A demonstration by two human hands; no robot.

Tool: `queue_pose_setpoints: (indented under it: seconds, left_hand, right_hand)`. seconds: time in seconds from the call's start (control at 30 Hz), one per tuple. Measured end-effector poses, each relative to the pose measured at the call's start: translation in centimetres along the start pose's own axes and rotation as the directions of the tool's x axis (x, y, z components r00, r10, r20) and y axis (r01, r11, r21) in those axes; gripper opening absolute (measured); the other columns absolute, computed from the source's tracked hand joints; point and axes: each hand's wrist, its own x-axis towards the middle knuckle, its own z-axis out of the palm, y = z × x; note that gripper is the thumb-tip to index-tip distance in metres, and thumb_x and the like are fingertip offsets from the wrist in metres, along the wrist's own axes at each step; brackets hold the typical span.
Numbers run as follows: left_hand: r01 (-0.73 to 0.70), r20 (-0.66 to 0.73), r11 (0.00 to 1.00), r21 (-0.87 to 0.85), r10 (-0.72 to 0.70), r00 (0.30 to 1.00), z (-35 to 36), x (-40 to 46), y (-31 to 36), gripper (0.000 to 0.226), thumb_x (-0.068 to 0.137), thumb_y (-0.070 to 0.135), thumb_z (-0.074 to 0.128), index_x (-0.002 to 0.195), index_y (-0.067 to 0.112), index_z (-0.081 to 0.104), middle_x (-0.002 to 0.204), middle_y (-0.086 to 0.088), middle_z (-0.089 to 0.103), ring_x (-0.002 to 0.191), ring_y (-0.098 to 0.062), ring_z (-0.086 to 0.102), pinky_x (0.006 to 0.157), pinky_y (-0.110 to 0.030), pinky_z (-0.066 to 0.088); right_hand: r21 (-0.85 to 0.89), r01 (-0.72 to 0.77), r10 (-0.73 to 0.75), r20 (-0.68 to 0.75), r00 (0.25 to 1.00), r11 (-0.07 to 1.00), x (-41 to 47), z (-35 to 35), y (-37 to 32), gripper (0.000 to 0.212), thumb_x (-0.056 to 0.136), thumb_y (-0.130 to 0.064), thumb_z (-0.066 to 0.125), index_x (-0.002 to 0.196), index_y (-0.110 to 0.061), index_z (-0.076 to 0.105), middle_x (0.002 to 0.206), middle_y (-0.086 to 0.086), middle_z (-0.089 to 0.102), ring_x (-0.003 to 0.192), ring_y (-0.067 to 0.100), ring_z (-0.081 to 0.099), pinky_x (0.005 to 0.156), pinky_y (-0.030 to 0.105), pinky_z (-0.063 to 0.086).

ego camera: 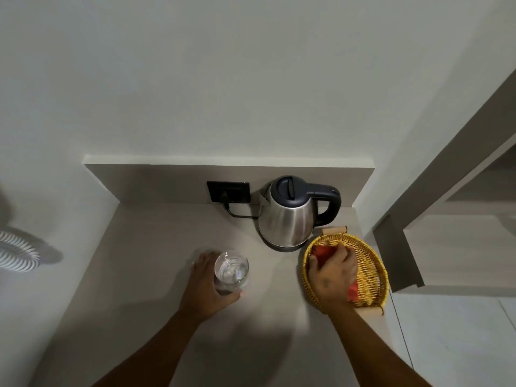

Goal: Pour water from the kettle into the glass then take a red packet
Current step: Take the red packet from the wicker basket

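A steel kettle point(287, 216) with a black lid and handle stands at the back of the grey bench point(156, 275), its cord running to a black wall socket point(228, 191). Just in front of it, a yellow wicker basket point(374, 269) holds red packets point(324, 253). The right hand point(333, 275) reaches into the basket, its grip closing on a packet. The left hand point(208, 284) grips the clear glass point(231, 270) of water, well left of the basket.

I am counting one kettle point(287, 216), one glass point(231, 270), one basket point(371, 263), one wall plug point(228, 191), and two hands (left hand point(208, 286), right hand point(332, 277)); red packets point(324, 254) are too hidden for counting.
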Motion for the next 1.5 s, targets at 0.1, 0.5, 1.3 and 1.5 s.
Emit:
queue_pose_setpoints:
  seconds: [0.1,0.5,1.3,1.5]
  left_hand:
    - [-0.068,0.055,0.949,0.309,0.054,0.997,-0.5,0.3,-0.5,0.106,0.057,0.077,0.074,0.140,0.017,0.046,0.140,-0.002,0.048,0.142,-0.031,0.038,0.117,-0.057,0.029]
    - [-0.065,0.027,0.891,0.449,0.059,0.998,0.5,-0.1,-1.6,0.120,0.066,0.082,0.058,0.150,0.000,0.035,0.158,-0.021,0.039,0.149,-0.039,0.031,0.121,-0.061,0.026]
    - [-0.082,-0.292,0.996,-0.036,0.068,0.954,-5.4,-0.5,-2.4,0.096,0.039,0.045,0.094,0.123,0.027,0.052,0.130,0.000,0.061,0.125,-0.036,0.055,0.102,-0.062,0.046]
    - [0.005,-0.268,0.996,0.089,0.019,0.963,-9.6,-1.1,-4.0,0.101,0.039,0.041,0.091,0.126,-0.001,0.061,0.137,-0.023,0.059,0.136,-0.048,0.047,0.108,-0.071,0.037]
  right_hand:
    - [-0.177,0.041,-0.028,0.073,0.997,0.983,-0.5,1.4,1.6,0.083,0.081,-0.050,0.061,0.143,-0.011,0.023,0.150,0.024,0.022,0.137,0.042,0.017,0.111,0.056,0.016]
    - [-0.224,-0.023,0.029,0.024,0.999,0.974,1.4,3.7,3.1,0.070,0.082,-0.050,0.056,0.139,-0.030,0.023,0.147,0.020,0.026,0.131,0.046,0.023,0.103,0.064,0.022]
    - [-0.143,0.359,-0.320,0.236,0.917,0.922,-9.6,8.8,-6.1,0.069,0.083,-0.055,0.049,0.144,-0.032,0.026,0.149,0.014,0.027,0.133,0.037,0.027,0.110,0.057,0.023]
    - [-0.063,0.706,-0.620,0.426,0.659,0.706,-14.3,11.4,-8.2,0.063,0.089,-0.070,0.029,0.142,-0.037,0.033,0.153,0.013,0.029,0.136,0.036,0.027,0.112,0.055,0.018]
